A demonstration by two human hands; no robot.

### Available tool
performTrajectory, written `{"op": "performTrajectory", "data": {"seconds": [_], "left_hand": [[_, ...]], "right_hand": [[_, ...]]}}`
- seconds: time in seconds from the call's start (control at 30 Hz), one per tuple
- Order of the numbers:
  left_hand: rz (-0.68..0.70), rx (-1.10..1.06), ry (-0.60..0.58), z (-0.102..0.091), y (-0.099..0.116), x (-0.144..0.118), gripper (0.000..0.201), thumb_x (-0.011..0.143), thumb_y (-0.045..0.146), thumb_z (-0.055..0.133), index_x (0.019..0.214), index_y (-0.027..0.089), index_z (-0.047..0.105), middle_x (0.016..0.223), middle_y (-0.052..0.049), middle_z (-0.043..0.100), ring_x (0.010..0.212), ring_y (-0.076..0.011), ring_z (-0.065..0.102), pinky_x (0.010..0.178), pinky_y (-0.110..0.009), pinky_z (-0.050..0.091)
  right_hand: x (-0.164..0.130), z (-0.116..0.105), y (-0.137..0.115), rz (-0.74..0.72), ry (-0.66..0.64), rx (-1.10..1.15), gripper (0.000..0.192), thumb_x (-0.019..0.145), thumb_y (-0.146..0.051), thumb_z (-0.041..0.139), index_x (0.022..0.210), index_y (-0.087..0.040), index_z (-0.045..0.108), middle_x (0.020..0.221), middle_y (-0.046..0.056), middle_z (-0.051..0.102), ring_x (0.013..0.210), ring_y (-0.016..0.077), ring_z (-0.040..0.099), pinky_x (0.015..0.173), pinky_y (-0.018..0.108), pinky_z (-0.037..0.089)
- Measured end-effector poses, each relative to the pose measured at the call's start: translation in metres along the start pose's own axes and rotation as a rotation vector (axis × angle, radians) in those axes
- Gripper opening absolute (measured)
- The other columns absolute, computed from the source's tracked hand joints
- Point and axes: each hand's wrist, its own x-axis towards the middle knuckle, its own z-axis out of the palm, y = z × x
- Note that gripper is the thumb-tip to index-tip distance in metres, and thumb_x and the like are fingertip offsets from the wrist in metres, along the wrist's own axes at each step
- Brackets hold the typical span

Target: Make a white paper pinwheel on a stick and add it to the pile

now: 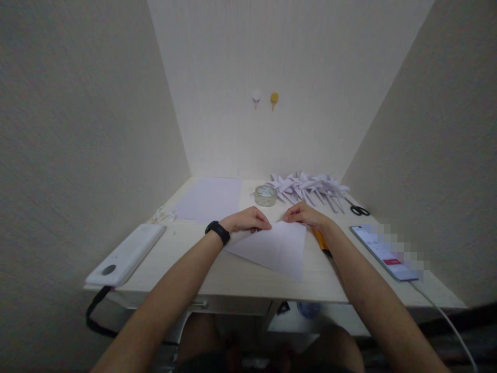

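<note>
A sheet of white paper lies slanted on the desk in front of me, one corner pointing toward my body. My left hand pinches its far edge, fingers closed; a dark band circles that wrist. Close by on the right, my right hand grips the same edge between thumb and fingers. Partly hidden under my right forearm is an orange and black tool, whose kind I cannot make out. Just beyond my hands stands a roll of clear tape.
Folded paper pinwheels are heaped at the back right, beside black-handled scissors. Flat paper sheets lie back left, near small white scraps. A white device sits front left; a cabled phone lies right. Walls enclose the desk.
</note>
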Motion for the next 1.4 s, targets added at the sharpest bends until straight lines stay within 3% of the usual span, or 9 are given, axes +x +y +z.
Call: {"op": "performTrajectory", "data": {"seconds": [0.2,0.4,0.83,1.4], "left_hand": [[-0.024,-0.033,0.02,-0.002,-0.001,0.0,0.026,0.063,0.035,0.078,0.071,0.01,0.075,0.054,0.0,0.058,0.05,-0.0081,0.045,0.048,-0.021,0.034],[-0.029,-0.058,0.008,-0.001,-0.001,-0.001,0.027,0.063,0.037,0.079,0.07,0.011,0.074,0.056,0.0,0.057,0.051,-0.0079,0.045,0.048,-0.021,0.034],[-0.008,-0.056,0.02,0.0,-0.004,0.001,0.026,0.066,0.036,0.078,0.073,0.011,0.075,0.055,0.001,0.057,0.049,-0.0076,0.044,0.047,-0.021,0.033],[0.008,-0.087,0.004,-0.001,-0.011,0.003,0.029,0.064,0.037,0.079,0.076,0.01,0.074,0.055,0.001,0.055,0.048,-0.0071,0.042,0.046,-0.021,0.031]], "right_hand": [[-0.002,-0.003,0.001,0.051,0.048,0.139,0.031,0.052,-0.04,0.084,0.066,-0.014,0.074,0.056,0.002,0.064,0.049,0.0105,0.049,0.049,0.026,0.032],[-0.002,0.001,0.002,0.058,0.057,0.237,0.03,0.049,-0.036,0.087,0.064,-0.014,0.074,0.056,0.002,0.066,0.049,0.011,0.051,0.049,0.026,0.035],[0.003,0.008,0.006,-0.004,0.039,0.112,0.036,0.057,-0.046,0.086,0.072,-0.014,0.076,0.063,0.004,0.069,0.053,0.0119,0.053,0.053,0.026,0.038],[0.005,0.01,0.003,-0.064,0.036,0.144,0.034,0.053,-0.038,0.088,0.075,-0.015,0.077,0.069,0.004,0.072,0.061,0.0123,0.058,0.06,0.026,0.044]]}}
